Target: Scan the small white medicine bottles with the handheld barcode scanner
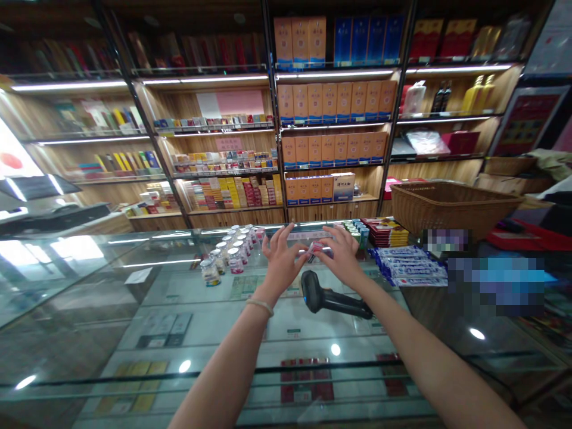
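Above the glass counter, my left hand and my right hand meet at the fingertips around a small pink-and-clear packet. Thumbs and forefingers pinch it from both sides, while the other fingers are spread. Its exact kind is too small to make out. Just below the hands lies a black barcode scanner on the glass. Rows of small lidded jars stand to the left of my left hand. Blue-and-white packets are stacked to the right of my right wrist.
A brown wicker basket stands at the right of the counter. Red and yellow packets and green cans lie behind my right hand. Shelves with orange boxes line the wall. Inside the glass counter are flat packs.
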The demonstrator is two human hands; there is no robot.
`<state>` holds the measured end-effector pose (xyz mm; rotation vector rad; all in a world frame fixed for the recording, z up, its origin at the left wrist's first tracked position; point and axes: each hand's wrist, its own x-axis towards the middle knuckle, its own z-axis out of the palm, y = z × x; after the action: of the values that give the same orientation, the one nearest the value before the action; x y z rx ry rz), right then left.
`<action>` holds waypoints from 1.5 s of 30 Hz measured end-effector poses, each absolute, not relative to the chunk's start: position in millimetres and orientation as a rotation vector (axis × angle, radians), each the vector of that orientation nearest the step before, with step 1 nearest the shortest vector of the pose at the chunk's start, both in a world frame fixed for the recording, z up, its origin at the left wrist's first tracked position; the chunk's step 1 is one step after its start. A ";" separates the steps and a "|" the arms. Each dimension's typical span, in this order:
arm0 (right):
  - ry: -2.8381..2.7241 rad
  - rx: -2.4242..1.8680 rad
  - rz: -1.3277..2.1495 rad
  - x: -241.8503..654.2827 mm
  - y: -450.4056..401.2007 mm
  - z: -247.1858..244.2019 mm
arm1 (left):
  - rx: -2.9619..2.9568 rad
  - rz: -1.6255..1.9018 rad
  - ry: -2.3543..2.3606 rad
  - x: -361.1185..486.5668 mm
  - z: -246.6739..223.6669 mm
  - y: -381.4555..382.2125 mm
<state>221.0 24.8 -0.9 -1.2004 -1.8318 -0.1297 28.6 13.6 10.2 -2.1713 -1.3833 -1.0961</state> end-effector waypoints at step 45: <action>-2.291 -1.286 0.011 65.7 89.0 12.0 | -2.087 -0.610 -1.504 -96.7 25.6 33.6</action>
<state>65.7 89.0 12.0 -1.2862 -2.2912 0.0111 -96.7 33.6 25.6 -2.0872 -1.5040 -0.6104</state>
